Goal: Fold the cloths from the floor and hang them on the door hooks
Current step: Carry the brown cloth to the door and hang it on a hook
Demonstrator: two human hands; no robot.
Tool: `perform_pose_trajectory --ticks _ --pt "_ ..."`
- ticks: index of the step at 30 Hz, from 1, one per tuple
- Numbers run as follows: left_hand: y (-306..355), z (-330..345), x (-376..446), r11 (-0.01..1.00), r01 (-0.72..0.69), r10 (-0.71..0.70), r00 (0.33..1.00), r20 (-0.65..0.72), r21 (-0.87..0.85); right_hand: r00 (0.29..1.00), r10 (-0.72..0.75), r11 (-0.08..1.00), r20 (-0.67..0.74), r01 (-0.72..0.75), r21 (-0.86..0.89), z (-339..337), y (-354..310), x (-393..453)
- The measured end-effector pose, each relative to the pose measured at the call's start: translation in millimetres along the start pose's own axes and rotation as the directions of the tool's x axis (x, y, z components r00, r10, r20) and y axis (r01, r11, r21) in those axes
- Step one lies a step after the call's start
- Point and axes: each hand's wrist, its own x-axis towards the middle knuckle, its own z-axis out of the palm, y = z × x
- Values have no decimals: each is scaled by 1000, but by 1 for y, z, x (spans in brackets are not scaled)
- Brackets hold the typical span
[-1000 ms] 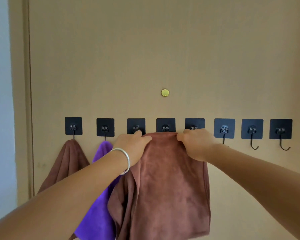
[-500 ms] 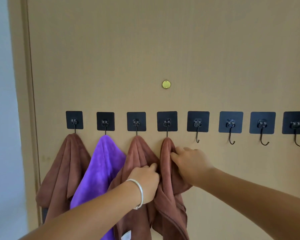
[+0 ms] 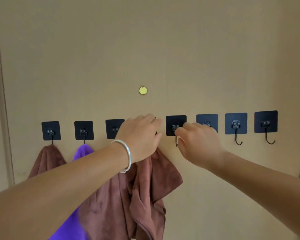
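Two hands at hooks, brown cloth

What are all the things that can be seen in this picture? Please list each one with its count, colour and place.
square adhesive hook plates: seven in view, black, in a row across the door; an eighth is probably hidden behind the left hand
bare metal hooks: three plainly bare, dark, at the right end
brown cloths: three, on the first hook and around the third and fourth
purple cloth: one, on the second hook
round brass disc: one, gold, above the row
wooden door: one, tan, fills the view
silver bangle: one, on the left wrist
left hand: over the fourth hook, at a brown cloth's top
right hand: at the fifth hook
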Motion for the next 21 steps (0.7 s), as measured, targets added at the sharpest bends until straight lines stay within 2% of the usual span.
perform_pose_trajectory --ticks 3,6,12,17,21 --pt "24 15 25 999 -49 49 998 -44 -3 985 165 978 48 -157 -138 -7 39 -9" --pt "55 30 46 996 -87 86 994 -69 -11 959 276 945 62 -259 -202 -16 77 -34" --pt "114 51 79 973 -216 208 973 -104 -76 874 452 824 178 -333 -459 -49 131 -93" --pt "162 54 107 918 -340 313 937 -154 -205 788 597 683 153 -399 -611 -99 151 -130" --pt "201 49 113 820 -457 397 888 -233 -343 720 685 556 113 -417 -719 -146 142 -158"
